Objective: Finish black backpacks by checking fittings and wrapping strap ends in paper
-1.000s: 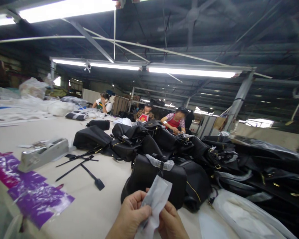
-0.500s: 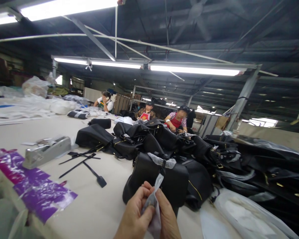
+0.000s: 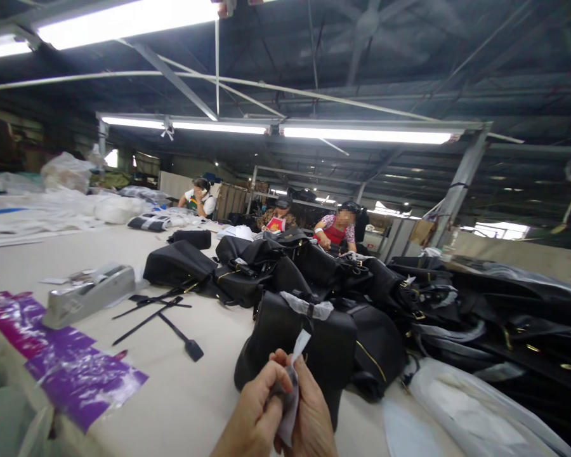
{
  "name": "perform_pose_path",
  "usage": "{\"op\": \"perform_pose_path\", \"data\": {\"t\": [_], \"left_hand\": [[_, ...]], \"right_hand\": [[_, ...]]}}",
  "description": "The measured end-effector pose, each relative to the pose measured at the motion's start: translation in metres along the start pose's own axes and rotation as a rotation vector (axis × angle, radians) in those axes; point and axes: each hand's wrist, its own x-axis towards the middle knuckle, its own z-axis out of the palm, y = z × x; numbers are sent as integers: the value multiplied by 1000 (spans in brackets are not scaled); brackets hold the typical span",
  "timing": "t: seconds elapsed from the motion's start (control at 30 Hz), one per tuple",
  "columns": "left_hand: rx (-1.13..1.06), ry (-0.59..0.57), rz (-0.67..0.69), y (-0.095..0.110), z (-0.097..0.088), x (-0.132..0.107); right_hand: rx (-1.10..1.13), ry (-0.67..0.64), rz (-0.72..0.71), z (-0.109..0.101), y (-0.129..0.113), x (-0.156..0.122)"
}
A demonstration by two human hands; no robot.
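Note:
A black handbag [image 3: 330, 339] stands upright in front of me on the table. Pale wrapping [image 3: 321, 309] covers the handle at its top, around a dark strap. From the strap, a narrow strip of thin greyish-white wrapping paper [image 3: 301, 344] runs down toward me. My left hand [image 3: 254, 406] pinches this paper from the left, thumb and fingers curled into its folds. On the other side my right hand [image 3: 314, 406] presses the same strip between thumb and fingers. Anything inside the folded paper is hidden.
Many black bags [image 3: 285, 273] are heaped behind and to the right. Loose black straps [image 3: 162, 317], a grey tape dispenser [image 3: 90, 295] and purple plastic film [image 3: 85, 374] lie left. A clear plastic bag [image 3: 461, 406] is at lower right. Three people sit across the table [image 3: 181, 381].
Both hands have shifted slightly down and left along the paper. The left fingers are curled more tightly into it, and the strip's upper end looks flatter.

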Motion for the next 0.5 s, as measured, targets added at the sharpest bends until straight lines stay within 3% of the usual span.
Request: {"op": "perform_pose_path", "data": {"t": [0.17, 0.27, 0.4, 0.5], "left_hand": [[265, 94, 45, 16, 0, -3], [313, 63, 4, 16, 1, -1], [311, 64, 58, 4, -1, 6], [310, 66, 64, 1, -14, 8]], "right_hand": [[-36, -49, 84, -13, 2, 16], [-73, -108, 87, -20, 4, 26], [-177, -76, -72, -23, 5, 21], [-352, -46, -259, -19, 10, 12]]}}
